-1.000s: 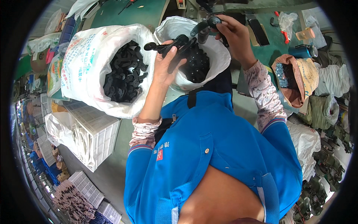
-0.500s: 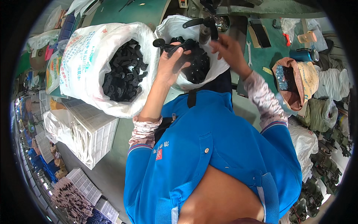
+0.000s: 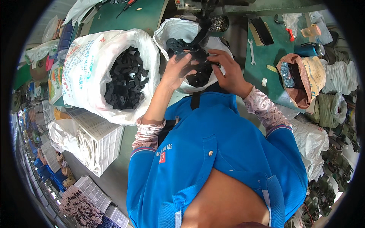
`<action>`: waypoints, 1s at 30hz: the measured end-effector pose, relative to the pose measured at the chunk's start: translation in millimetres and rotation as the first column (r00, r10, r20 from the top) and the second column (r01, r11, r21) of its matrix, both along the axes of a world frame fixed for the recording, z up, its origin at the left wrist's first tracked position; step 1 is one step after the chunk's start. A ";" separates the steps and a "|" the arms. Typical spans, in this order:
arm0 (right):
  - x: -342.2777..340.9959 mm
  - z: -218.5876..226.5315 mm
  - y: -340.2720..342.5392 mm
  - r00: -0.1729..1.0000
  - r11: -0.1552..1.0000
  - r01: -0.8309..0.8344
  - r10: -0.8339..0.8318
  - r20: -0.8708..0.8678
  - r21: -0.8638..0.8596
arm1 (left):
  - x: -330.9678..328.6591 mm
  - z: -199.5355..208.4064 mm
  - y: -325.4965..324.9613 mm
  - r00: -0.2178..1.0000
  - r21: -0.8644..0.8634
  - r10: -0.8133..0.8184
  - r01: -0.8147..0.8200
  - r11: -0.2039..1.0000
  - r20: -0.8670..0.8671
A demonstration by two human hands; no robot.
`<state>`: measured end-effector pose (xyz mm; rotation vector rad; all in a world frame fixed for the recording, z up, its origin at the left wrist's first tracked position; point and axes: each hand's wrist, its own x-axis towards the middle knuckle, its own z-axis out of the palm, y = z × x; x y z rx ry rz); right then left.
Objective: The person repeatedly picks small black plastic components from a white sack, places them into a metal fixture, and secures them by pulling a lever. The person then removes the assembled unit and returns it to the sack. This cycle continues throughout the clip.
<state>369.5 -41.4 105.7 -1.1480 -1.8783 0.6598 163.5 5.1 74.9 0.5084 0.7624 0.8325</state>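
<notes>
Several black parts [image 3: 185, 51] are held over the mouth of the smaller white bag [image 3: 163, 33], their long axis roughly left to right, rounded ends leftward. The left hand [image 3: 177, 71] grips them between thumb and fingers; the right hand [image 3: 228, 72] curls close beside, whether pinching anything I cannot tell. Beyond, a dark machine [image 3: 203, 13] overhangs the far rim. Leftward stands a larger white bag [image 3: 85, 70]; rightward, green tabletop [image 3: 266, 57] stretches between wrench [image 3: 251, 52] and brown sack [image 3: 313, 72].

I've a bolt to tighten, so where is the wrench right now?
In the head view, the wrench lies on the green table, up and right of the right hand, just below-left of the black slab.
</notes>
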 end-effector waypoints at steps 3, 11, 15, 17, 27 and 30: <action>-0.3 2.1 -1.8 0.959 0.960 -0.014 -0.066 -0.276 -0.280 | 2.5 0.2 -5.8 0.993 0.016 -0.104 0.105 0.994 -0.057; -7.3 14.8 28.0 0.997 0.977 -0.052 0.039 -0.068 -0.205 | 17.9 13.1 -22.1 0.927 0.062 -0.349 0.359 0.931 -0.136; -11.2 9.5 28.8 0.995 0.943 -0.068 0.041 -0.088 -0.325 | 17.4 16.4 -22.8 0.876 0.070 -0.454 0.470 0.880 -0.164; -11.6 13.4 30.5 0.982 0.914 -0.078 0.001 -0.189 -0.398 | 17.8 18.4 -24.6 0.881 0.057 -0.444 0.458 0.887 -0.165; 9.6 41.3 84.4 0.921 0.944 0.039 -0.161 -0.354 -0.327 | 8.9 10.4 -15.6 0.988 0.063 -0.157 0.157 0.986 -0.005; 12.2 40.8 94.1 0.955 0.894 0.023 -0.152 -0.256 -0.448 | 8.5 4.3 -11.3 0.998 0.030 -0.060 0.059 0.998 0.037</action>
